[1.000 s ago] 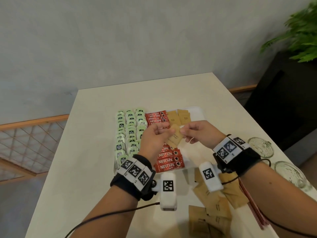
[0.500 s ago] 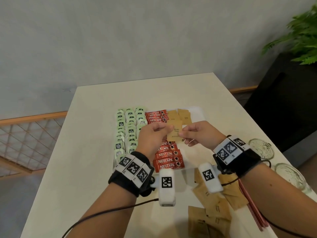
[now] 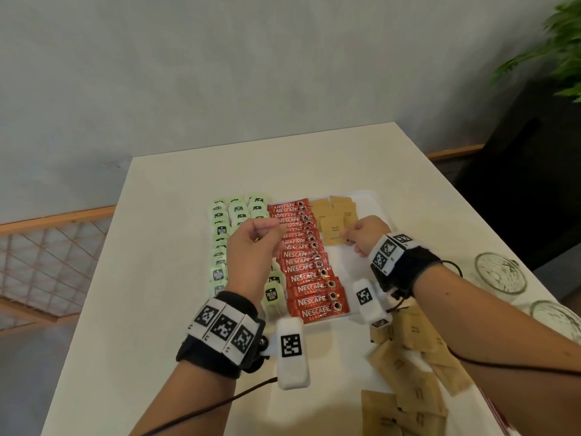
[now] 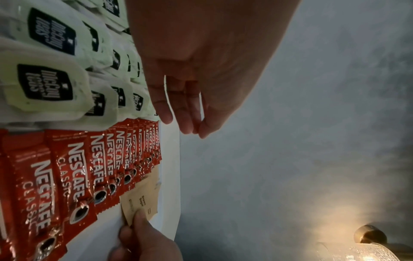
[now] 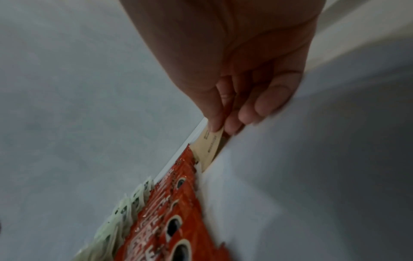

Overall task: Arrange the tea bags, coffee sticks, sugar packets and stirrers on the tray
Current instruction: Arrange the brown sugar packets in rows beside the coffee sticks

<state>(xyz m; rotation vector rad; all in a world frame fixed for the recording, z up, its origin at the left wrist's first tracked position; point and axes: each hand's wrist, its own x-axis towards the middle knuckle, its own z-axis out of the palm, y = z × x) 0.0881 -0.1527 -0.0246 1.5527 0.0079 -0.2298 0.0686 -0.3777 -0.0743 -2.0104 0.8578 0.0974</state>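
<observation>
A white tray (image 3: 344, 269) holds green tea bags (image 3: 220, 231) on the left, red coffee sticks (image 3: 305, 273) in the middle and brown sugar packets (image 3: 330, 209) at the far right. My right hand (image 3: 347, 239) pinches one brown sugar packet (image 3: 333, 234) by its near edge and holds it low over the tray beside the coffee sticks; the right wrist view shows my thumb on this packet (image 5: 210, 143). My left hand (image 3: 273, 229) hovers over the tea bags and coffee sticks. Its fingers (image 4: 190, 123) are loosely curled and hold nothing.
Several loose sugar packets (image 3: 408, 372) lie on the table (image 3: 151, 278) near my right forearm. Red stirrers (image 3: 498, 418) show at the lower right edge. Two glass dishes (image 3: 500, 275) stand to the right. A dark planter with a plant (image 3: 518, 184) is beyond the table.
Both hands held the packet together before. My left hand has let go and drawn back left, while my right hand has carried the packet right and down toward the tray's sugar column.
</observation>
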